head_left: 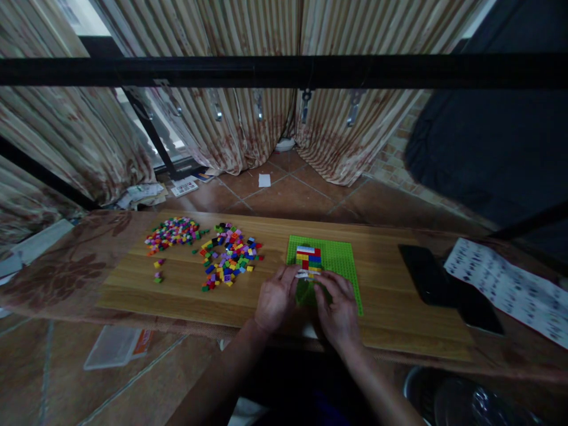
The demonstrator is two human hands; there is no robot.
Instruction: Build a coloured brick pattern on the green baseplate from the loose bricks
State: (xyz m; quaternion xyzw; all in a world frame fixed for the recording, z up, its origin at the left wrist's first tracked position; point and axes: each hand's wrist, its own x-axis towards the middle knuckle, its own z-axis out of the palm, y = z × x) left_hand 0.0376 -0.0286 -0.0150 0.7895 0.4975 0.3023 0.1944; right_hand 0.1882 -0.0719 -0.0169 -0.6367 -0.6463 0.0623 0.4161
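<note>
A green studded baseplate (344, 266) lies on the wooden board, carrying a small block of toy bricks (309, 259) in red, blue, yellow and white. At the near edge of that block is a white toy brick (303, 274), which looks small and partly covered by fingertips. My left hand (276, 299) comes in from the left with its fingers closed at one end of the white brick. From the right, my right hand (339, 305) has its fingers bent and its tips at the other end. Whether the white brick is pressed onto the studs cannot be seen.
Left of the baseplate lie a loose brick pile (231, 254) and a pile of smaller bricks (175, 232). A dark tablet-like slab (426, 275) and a printed sheet (510, 284) are on the right. A clear plastic lid (113, 347) rests on the floor.
</note>
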